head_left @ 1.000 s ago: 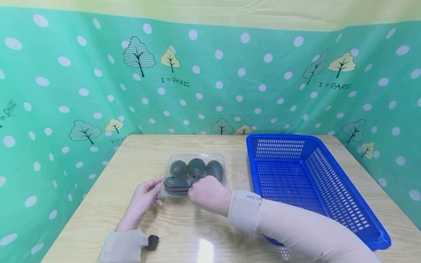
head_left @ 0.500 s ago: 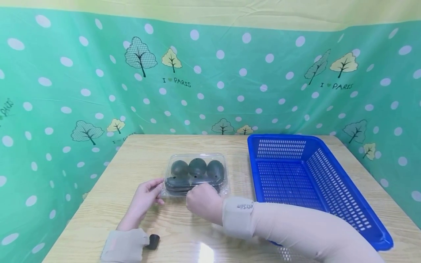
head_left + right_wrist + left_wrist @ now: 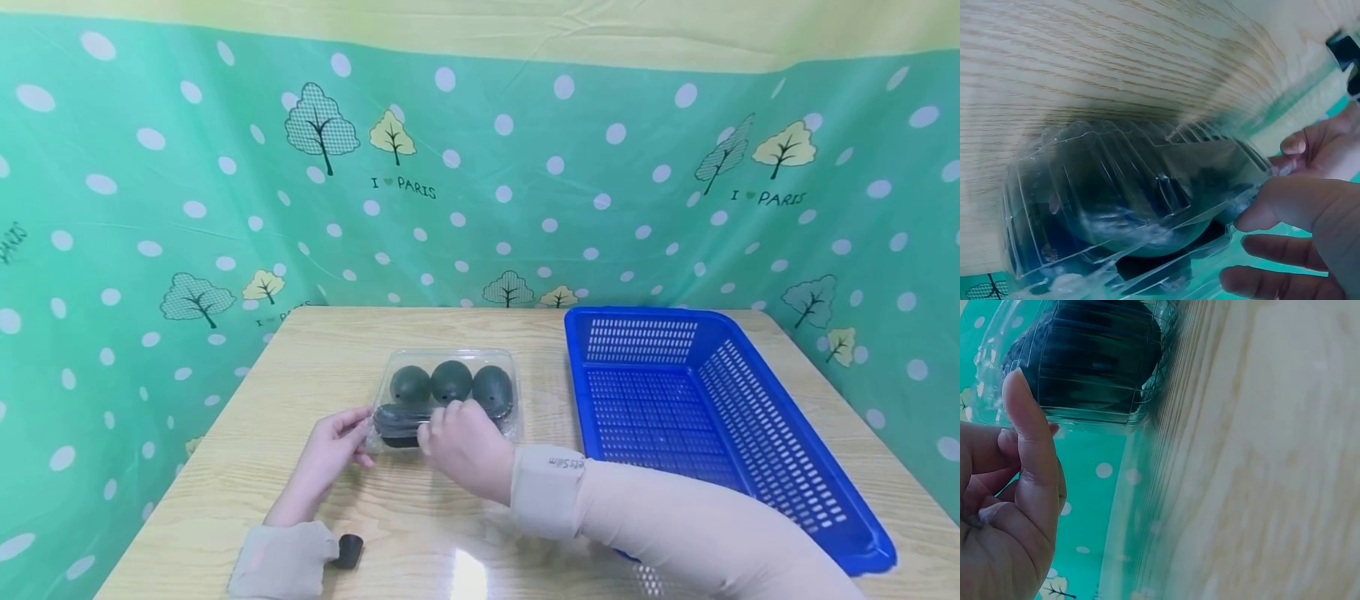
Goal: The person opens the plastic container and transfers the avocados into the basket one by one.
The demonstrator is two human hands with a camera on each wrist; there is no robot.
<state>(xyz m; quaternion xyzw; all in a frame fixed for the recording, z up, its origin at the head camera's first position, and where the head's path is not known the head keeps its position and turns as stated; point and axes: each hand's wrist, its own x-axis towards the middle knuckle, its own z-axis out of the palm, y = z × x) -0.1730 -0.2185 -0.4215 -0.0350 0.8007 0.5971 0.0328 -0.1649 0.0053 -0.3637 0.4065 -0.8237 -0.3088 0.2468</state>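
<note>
A clear plastic clamshell box (image 3: 450,357) holds several dark green, round fruits (image 3: 452,381) that look like avocados. It stands on the table in the head view. At its front left corner, my left hand (image 3: 330,454) holds the rim, thumb against the side wall in the left wrist view. My right hand (image 3: 467,446) is at the front edge and pinches the lid rim. A dark gap (image 3: 401,442) shows between lid and base there. The right wrist view shows the ribbed box wall (image 3: 1129,156) close up, with the hand's lower fingers apart from it.
A blue perforated plastic basket (image 3: 637,417) stands on the right of the wooden table (image 3: 322,350), partly behind the right sleeve (image 3: 675,508). A small black object (image 3: 348,552) sits at the left cuff. Green dotted cloth (image 3: 525,167) walls the back and sides.
My right hand dropped along the box front, then rose slightly, its fingers shifting at the lid rim. The lid's front edge looks lifted a little. The left hand has stayed at the corner.
</note>
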